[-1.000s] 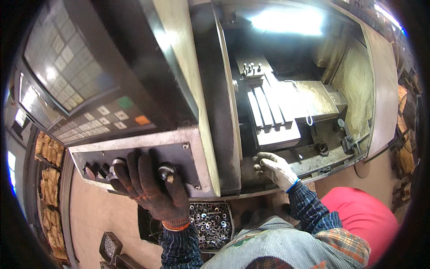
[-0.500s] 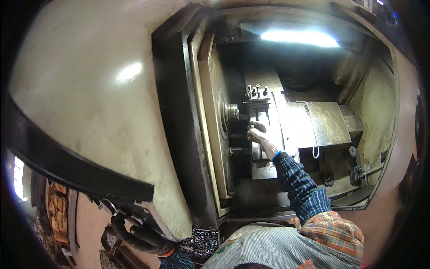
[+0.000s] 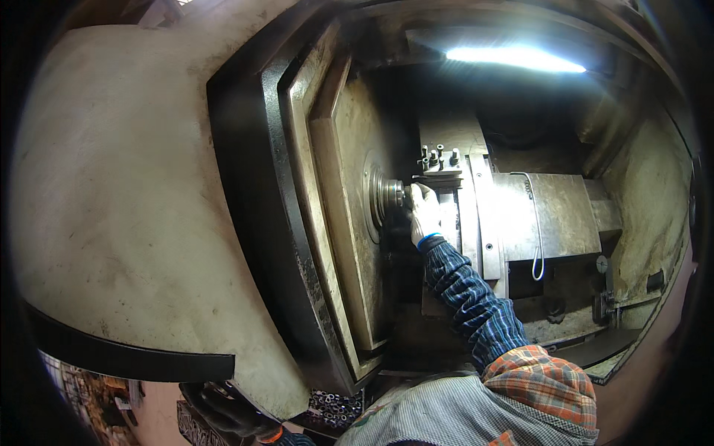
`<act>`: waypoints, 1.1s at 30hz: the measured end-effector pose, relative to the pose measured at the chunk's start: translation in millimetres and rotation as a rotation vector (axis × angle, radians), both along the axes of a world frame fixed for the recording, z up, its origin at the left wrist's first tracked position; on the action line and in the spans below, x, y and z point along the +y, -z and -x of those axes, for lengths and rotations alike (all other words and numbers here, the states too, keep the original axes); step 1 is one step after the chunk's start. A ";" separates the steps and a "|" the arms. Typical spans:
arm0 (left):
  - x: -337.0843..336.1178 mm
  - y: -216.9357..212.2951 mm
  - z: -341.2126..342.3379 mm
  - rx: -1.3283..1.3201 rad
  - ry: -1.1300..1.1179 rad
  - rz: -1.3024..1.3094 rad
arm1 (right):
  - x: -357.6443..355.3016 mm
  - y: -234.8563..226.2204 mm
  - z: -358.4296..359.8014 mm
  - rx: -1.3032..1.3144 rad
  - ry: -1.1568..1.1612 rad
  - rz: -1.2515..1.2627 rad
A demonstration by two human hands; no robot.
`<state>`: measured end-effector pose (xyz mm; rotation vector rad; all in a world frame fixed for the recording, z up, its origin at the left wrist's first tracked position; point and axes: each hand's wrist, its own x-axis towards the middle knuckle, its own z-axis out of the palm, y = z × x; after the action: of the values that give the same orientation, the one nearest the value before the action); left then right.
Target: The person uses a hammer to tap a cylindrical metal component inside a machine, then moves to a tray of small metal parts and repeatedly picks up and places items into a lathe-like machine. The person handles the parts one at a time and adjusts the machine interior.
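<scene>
My right hand (image 3: 422, 212), in a pale glove with a blue cuff edge, reaches into a lathe's work space. Its fingers are closed together at the front of the round metal spindle chuck (image 3: 388, 195); whatever lies between them is too small to make out. Just right of the hand stands the tool holder (image 3: 440, 178), with several upright bolts on top. At the lower left, my left hand (image 3: 230, 415) wears a dark glove with an orange cuff edge. It is by the lower edge of the pale machine cover, its fingers mostly hidden in shadow.
A bright lamp (image 3: 517, 58) lights the work space from above. A white looped hose (image 3: 537, 253) hangs beside the metal slide (image 3: 554, 212). Several small metal rings (image 3: 335, 409) lie below the door frame (image 3: 297, 245). The pale cover (image 3: 134, 201) fills the left side.
My right hand has moved from beside the tool holder up and left to the chuck, its fingers closing there. My left hand stays low at the cover's edge. The view has shifted.
</scene>
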<state>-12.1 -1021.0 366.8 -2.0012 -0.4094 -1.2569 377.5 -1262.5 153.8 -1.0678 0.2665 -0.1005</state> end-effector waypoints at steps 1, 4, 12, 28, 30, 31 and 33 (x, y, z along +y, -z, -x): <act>0.6 1.6 0.5 -0.028 0.035 -0.019 | 0.7 1.9 -1.0 0.024 -0.010 -0.036; 5.2 7.5 8.0 -0.025 0.020 -0.096 | 1.9 6.5 -5.0 0.089 -0.029 -0.186; 15.3 13.5 11.9 0.039 0.116 -0.081 | 4.4 8.9 -7.4 0.094 -0.010 -0.331; 32.2 33.6 30.3 0.034 0.161 0.241 | 11.9 -13.6 7.7 0.195 0.129 -0.173; 34.5 36.6 28.3 0.019 0.156 0.243 | 2.7 -16.4 12.0 0.132 0.072 -0.061; 35.0 38.6 27.8 0.012 0.155 0.247 | -2.5 -17.8 13.2 0.084 0.036 -0.026; 34.8 40.5 26.5 -0.005 0.156 0.255 | -10.0 -21.1 13.4 0.059 -0.051 0.013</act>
<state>-38.5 -986.2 326.3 -2.2822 -0.4410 -1.3615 364.1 -1272.5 174.9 -1.0905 0.2918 -0.0251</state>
